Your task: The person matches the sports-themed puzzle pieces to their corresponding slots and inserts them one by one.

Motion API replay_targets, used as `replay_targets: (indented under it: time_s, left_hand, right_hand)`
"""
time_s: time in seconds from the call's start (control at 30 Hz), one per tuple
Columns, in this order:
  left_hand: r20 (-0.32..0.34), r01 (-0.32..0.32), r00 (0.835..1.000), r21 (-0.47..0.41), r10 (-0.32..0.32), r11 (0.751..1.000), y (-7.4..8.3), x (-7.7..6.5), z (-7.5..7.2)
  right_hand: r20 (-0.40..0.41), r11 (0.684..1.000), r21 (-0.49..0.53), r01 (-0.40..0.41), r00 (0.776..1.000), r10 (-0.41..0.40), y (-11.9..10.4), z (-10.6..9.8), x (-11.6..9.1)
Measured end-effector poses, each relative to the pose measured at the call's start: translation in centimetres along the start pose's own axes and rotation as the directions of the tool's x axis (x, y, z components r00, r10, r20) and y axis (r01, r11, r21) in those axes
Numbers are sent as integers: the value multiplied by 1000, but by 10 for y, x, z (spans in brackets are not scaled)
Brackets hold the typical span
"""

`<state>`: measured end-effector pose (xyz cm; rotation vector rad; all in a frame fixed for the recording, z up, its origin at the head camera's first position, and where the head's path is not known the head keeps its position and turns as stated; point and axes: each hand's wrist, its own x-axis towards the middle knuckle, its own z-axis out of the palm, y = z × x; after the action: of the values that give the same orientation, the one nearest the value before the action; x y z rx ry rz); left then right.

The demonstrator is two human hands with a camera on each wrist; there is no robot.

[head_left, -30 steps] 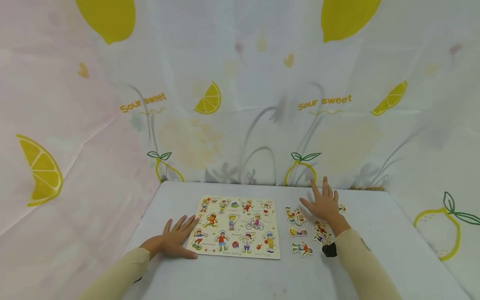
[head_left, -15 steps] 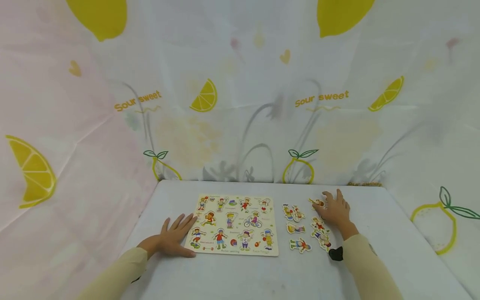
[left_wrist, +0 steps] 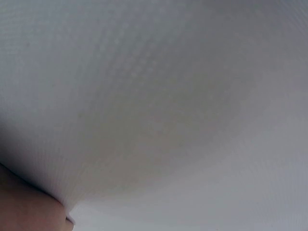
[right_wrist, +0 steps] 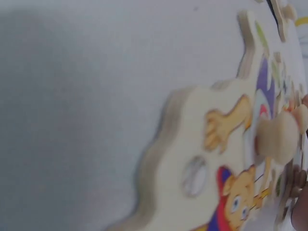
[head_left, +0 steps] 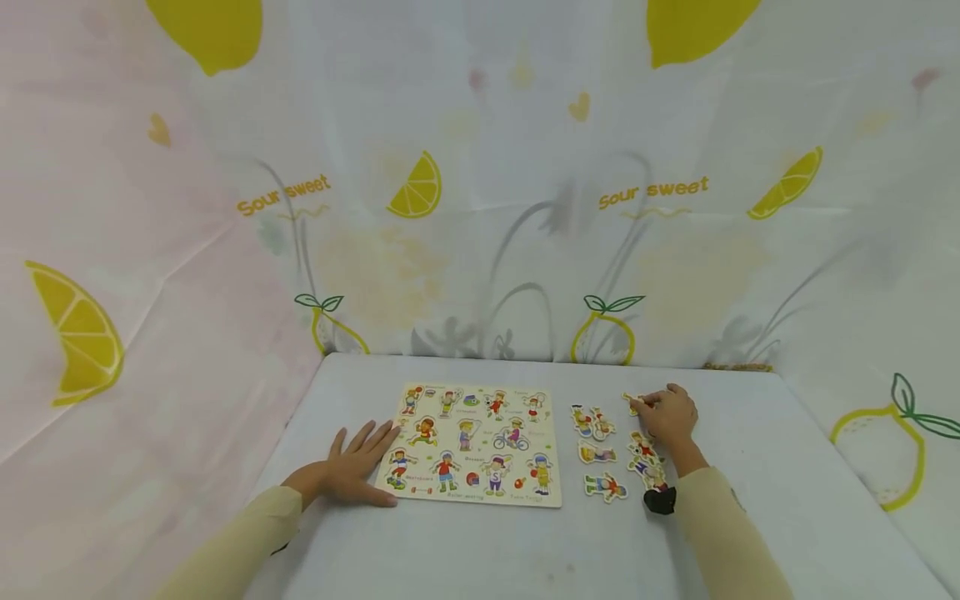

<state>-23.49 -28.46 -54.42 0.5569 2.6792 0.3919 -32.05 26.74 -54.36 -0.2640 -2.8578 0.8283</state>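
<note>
My left hand [head_left: 348,475] lies flat with spread fingers at the left edge of the puzzle board [head_left: 477,446], which shows children doing sports. In the left wrist view only a bit of skin [left_wrist: 29,211] appears over white cloth. My right hand [head_left: 670,417], fingers curled, pinches a small puzzle piece [head_left: 631,403] at the far end of the loose pieces; the hand covers most of it. Large in the right wrist view, a loose wooden piece [right_wrist: 192,144] with a child figure carries a round knob [right_wrist: 281,137]; fingertips [right_wrist: 301,211] show at the right edge.
Several loose pieces lie right of the board: a pair [head_left: 592,422], a flat-lying figure [head_left: 596,452], another below it [head_left: 606,487], and a cluster [head_left: 645,458] near my right wrist. White cloth covers the table [head_left: 465,550]; a lemon-print curtain [head_left: 480,208] stands behind it.
The right hand has come down from above the pieces, first reaching with spread fingers, now curled at the farthest piece. My left hand stays beside the board.
</note>
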Motion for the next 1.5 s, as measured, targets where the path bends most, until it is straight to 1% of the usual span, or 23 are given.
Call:
replay_targets:
  time_s: [0.13, 0.17, 0.27, 0.33, 0.43, 0.57, 0.63, 0.73, 0.87, 0.97, 1.03, 1.13, 1.23, 1.33, 1.43, 1.5]
  left_hand:
    - [1, -3, 1000, 5, 3, 1000, 1, 0, -4]
    - [-4, -14, 1000, 1, 14, 1000, 2, 0, -4]
    - [-14, -30, 999, -3, 30, 1000, 3, 0, -1]
    - [-9, -32, 999, 1, 32, 999, 3, 0, 3]
    - [1, -20, 1000, 1, 20, 1000, 4, 0, 5]
    - [24, 5, 1000, 11, -5, 1000, 8, -3, 1]
    - [31, 24, 999, 22, -24, 999, 9, -3, -2]
    - [33, 38, 999, 35, -39, 999, 9, -4, -5]
    - [18, 29, 999, 37, -30, 999, 8, -4, -6]
    - [8, 26, 1000, 33, -27, 999, 9, -4, -7]
    - [5, 24, 1000, 30, -24, 999, 9, -4, -6]
    - [4, 26, 1000, 33, -26, 999, 9, -4, -5]
    - [-3, 25, 1000, 35, -25, 999, 8, -4, -4]
    - [-4, 22, 1000, 26, -22, 999, 6, -2, -2]
    - [-3, 34, 999, 24, -34, 999, 1, 0, 2]
    - [-5, 42, 999, 22, -42, 999, -3, 2, 5]
  right_hand:
    - [25, 1000, 5, -26, 999, 26, -4, -3, 1]
    - [33, 1000, -1, -30, 999, 30, -4, -4, 1]
    - [51, 999, -21, -42, 998, 43, -2, -6, -2]
    - [46, 999, -25, -34, 998, 35, 0, -7, -4]
    - [17, 1000, -8, 10, 1000, -10, 3, -7, -5]
    - [-32, 995, 38, 95, 995, -94, -2, -4, -1]
    - [-40, 991, 69, 116, 993, -114, -9, -3, 2]
    - [-31, 980, 143, 140, 990, -137, -22, -2, 5]
    - [-9, 956, 236, 173, 984, -175, -38, 5, 9]
    - [23, 947, 258, 190, 979, -203, -49, 13, 13]
    - [63, 940, 275, 201, 972, -226, -58, 18, 13]
    - [130, 927, 310, 209, 957, -259, -72, 26, 8]
    - [154, 915, 327, 234, 943, -296, -85, 36, 1]
    - [124, 897, 335, 288, 930, -345, -98, 46, -4]
    - [83, 876, 340, 343, 916, -392, -112, 55, -6]
    - [75, 864, 346, 365, 907, -413, -120, 59, -7]
